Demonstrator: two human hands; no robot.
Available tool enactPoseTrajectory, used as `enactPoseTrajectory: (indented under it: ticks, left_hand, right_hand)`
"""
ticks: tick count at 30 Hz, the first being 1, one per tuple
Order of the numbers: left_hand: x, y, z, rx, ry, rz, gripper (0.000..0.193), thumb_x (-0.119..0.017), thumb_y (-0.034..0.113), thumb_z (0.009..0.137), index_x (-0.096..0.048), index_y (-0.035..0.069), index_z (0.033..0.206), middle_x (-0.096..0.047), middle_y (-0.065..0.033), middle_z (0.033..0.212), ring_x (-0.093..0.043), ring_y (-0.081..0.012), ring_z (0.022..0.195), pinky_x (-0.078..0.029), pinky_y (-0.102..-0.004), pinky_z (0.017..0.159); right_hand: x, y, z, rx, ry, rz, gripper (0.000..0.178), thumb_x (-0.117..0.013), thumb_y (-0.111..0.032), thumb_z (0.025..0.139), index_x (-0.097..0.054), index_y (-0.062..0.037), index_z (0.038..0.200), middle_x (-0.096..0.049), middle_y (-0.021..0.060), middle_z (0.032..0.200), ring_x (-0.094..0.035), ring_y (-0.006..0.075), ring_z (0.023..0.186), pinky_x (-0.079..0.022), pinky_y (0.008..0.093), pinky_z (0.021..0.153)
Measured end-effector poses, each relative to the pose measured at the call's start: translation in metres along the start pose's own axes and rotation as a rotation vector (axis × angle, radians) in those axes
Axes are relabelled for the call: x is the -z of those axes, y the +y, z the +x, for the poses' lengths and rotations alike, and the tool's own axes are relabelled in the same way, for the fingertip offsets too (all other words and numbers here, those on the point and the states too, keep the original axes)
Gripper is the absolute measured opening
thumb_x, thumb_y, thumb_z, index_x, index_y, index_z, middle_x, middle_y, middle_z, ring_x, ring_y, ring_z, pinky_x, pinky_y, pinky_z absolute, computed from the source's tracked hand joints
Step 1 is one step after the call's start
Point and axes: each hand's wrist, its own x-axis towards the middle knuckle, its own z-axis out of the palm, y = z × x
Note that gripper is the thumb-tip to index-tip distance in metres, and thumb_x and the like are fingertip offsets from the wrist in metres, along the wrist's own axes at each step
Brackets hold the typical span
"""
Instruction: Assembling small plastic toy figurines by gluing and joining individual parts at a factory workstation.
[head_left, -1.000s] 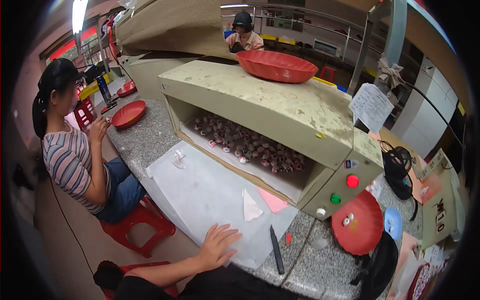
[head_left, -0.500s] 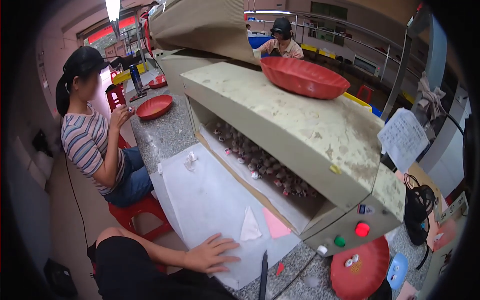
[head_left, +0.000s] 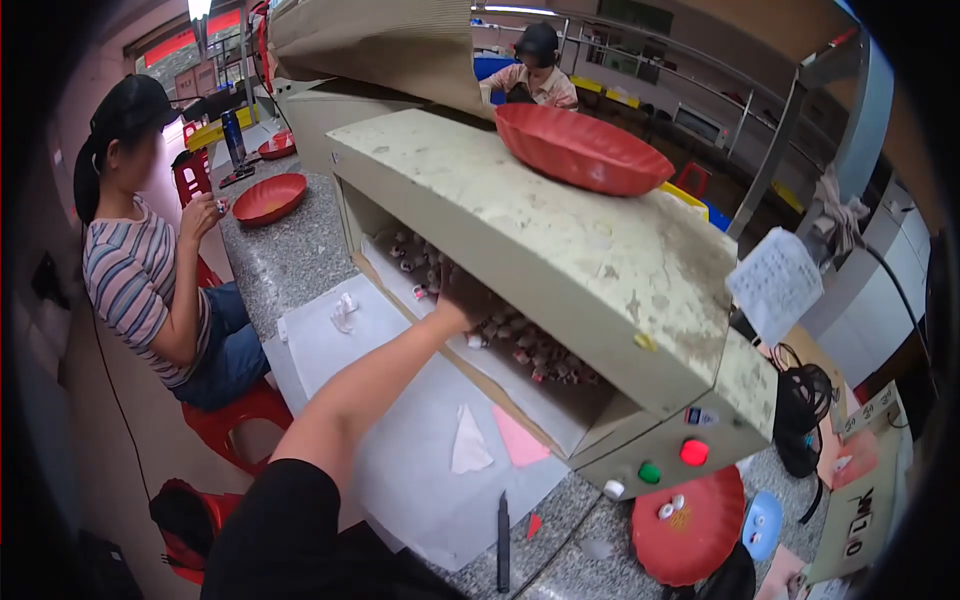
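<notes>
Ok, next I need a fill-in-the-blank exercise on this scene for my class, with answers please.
1. The wearer's hand reaching inside the machine is the ___ one.
2. The control between the red and white ones is ___.
3. The red dish at lower right holds ___ white pieces.
4. The shirt at left is patterned with ___.

Answers: left; green; two; stripes.

Left hand: moved from paper to metal box

Left hand (head_left: 463, 297), one: formerly spread flat on the white paper (head_left: 405, 480); now lifted off and reaching inside the open-fronted metal box (head_left: 540, 250), fingers hidden. Forearm (head_left: 375, 375): now stretched across paper and box's front edge. Small pieces (head_left: 535, 345), many: middle of heap now covered by the hand. Paper's near part: now uncovered.
</notes>
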Motion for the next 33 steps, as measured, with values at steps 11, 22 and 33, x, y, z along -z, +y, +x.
enactPoseTrajectory:
  ticks: [11,22,33]
  left_hand:
    - [-0.033,-0.027,0.022,0.104,-0.160,0.021,0.045,-0.041,0.033,0.078,-0.043,0.007,0.115,-0.036,-0.0158,0.122,-0.029,-0.0310,0.116,-0.017,-0.0525,0.094]
    - [0.003,0.040,-0.063,0.095,-0.278,-0.020,0.038,-0.042,0.034,0.080,-0.048,0.013,0.111,-0.039,-0.0165,0.119,-0.027,-0.0344,0.116,-0.012,-0.0564,0.093]
    - [-0.030,0.032,0.028,0.085,-0.034,-0.037,0.036,-0.061,0.029,0.061,-0.057,0.012,0.092,-0.053,-0.0083,0.098,-0.046,-0.0272,0.092,-0.035,-0.0423,0.077]
  right_hand:
    - [0.045,-0.009,-0.099,0.096,0.071,-0.275,0.030,-0.042,-0.026,0.083,-0.053,0.0017,0.081,-0.053,0.0065,0.072,-0.051,0.0204,0.063,-0.041,0.0345,0.065]
    - [0.305,-0.216,0.054,-0.681,-0.776,0.326,0.019,-0.047,-0.014,0.083,-0.055,0.0016,0.090,-0.058,0.0078,0.082,-0.054,0.0152,0.075,-0.043,0.0274,0.066]
    - [0.285,-0.211,0.125,-0.801,0.298,0.709,0.012,-0.048,-0.005,0.081,-0.055,0.0029,0.086,-0.055,0.0072,0.073,-0.050,0.0136,0.069,-0.041,0.0247,0.066]
